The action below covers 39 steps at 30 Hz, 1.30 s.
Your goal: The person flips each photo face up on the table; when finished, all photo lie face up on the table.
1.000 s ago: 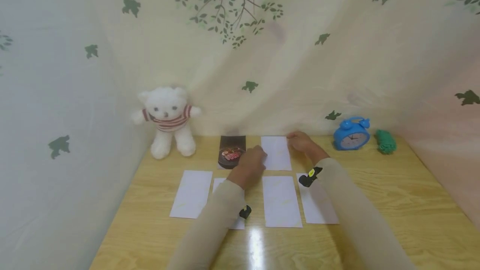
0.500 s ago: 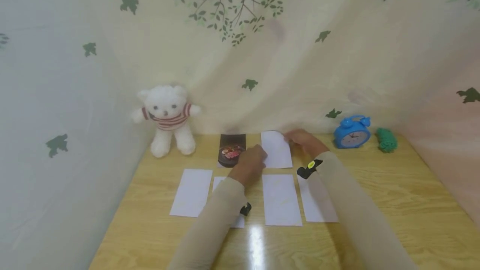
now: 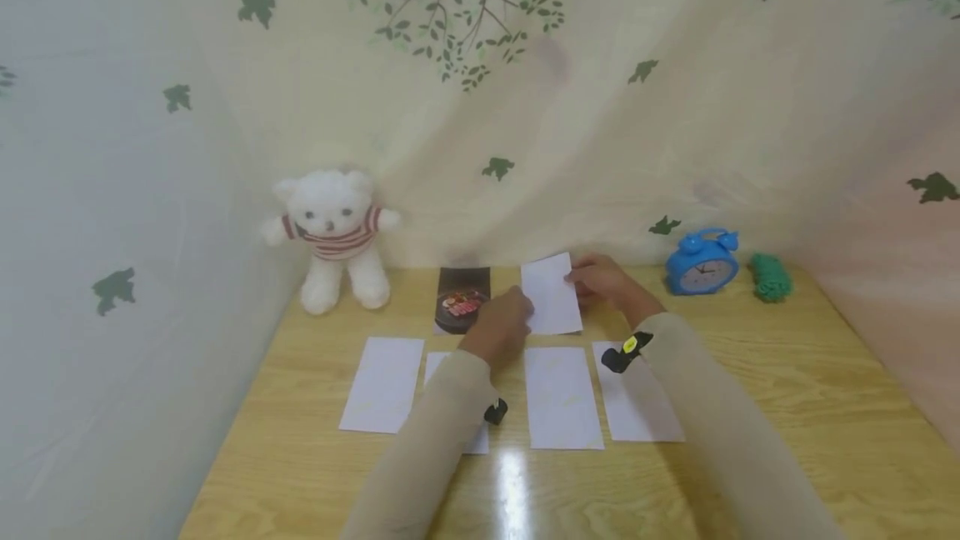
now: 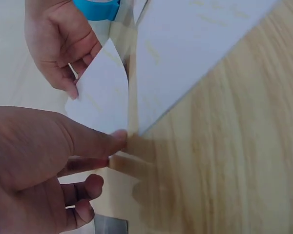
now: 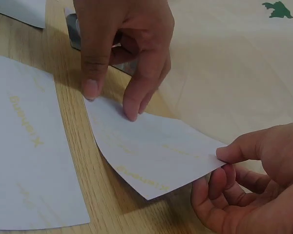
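Observation:
A white photo card [image 3: 551, 298], yellow lettering on its back, lies in the far row with its far right corner raised and bent. At that corner my right hand [image 5: 254, 178] pinches the card between thumb and fingers. My left hand [image 4: 39, 165] is at the card's left edge, its thumb tip touching the near corner. In the right wrist view the left thumb and fingers stand apart along this edge. The card's underside is hidden. To its left lies a face-up picture card [image 3: 457, 294] showing food on a dark plate, partly covered by the left hand.
Several white cards, one of them a card [image 3: 564, 398] near the middle, lie face down in the near row. A white teddy bear [image 3: 330, 240] sits at the back left of the wooden table [image 3: 810, 407]. At the back right are a blue alarm clock [image 3: 701, 263] and a green bundle [image 3: 770, 277].
The card lay flat a second ago; my right hand has lifted its far right corner off the table. My left hand has stayed at the left edge.

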Motion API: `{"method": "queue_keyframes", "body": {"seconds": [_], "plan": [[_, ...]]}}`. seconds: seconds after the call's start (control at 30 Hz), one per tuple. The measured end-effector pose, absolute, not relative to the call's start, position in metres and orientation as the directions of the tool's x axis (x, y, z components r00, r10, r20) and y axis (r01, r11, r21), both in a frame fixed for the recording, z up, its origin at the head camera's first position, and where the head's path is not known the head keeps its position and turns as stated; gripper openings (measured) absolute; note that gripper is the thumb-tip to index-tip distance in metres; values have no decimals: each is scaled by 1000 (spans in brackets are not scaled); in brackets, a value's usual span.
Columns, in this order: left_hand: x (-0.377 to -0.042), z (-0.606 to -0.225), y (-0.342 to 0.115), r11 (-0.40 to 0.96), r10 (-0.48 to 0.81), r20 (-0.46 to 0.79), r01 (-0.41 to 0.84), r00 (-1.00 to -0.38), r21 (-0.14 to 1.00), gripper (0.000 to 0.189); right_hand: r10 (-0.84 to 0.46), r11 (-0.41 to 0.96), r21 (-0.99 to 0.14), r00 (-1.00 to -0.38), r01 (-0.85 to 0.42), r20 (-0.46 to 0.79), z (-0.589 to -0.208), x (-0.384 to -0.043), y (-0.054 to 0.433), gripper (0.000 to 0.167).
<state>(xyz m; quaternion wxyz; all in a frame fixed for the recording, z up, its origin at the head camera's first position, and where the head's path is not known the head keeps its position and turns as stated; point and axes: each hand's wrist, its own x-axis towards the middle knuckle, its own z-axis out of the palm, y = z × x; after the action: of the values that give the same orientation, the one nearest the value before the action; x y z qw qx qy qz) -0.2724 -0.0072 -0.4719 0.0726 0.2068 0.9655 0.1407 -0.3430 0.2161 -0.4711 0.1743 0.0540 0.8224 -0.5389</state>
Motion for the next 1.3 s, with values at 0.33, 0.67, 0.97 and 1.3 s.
{"method": "queue_keyframes", "body": {"seconds": [0.33, 0.67, 0.97, 1.3], "plan": [[-282, -471, 15, 921, 289, -175, 223, -941, 321, 92, -142, 224, -945, -952, 237, -273, -459, -326, 206, 25], [-271, -452, 19, 809, 276, -70, 192, -959, 555, 62, -103, 168, -960, -965, 223, -243, -449, -320, 202, 42], [-276, -447, 10, 614, 231, 9, 153, -973, 774, 40, -191, 96, -984, -968, 148, -164, -449, -315, 198, 43], [-284, -467, -3, 587, 238, -56, 97, -970, 804, 40, -307, 613, -781, -946, -114, -103, -468, -311, 191, 35]]}}
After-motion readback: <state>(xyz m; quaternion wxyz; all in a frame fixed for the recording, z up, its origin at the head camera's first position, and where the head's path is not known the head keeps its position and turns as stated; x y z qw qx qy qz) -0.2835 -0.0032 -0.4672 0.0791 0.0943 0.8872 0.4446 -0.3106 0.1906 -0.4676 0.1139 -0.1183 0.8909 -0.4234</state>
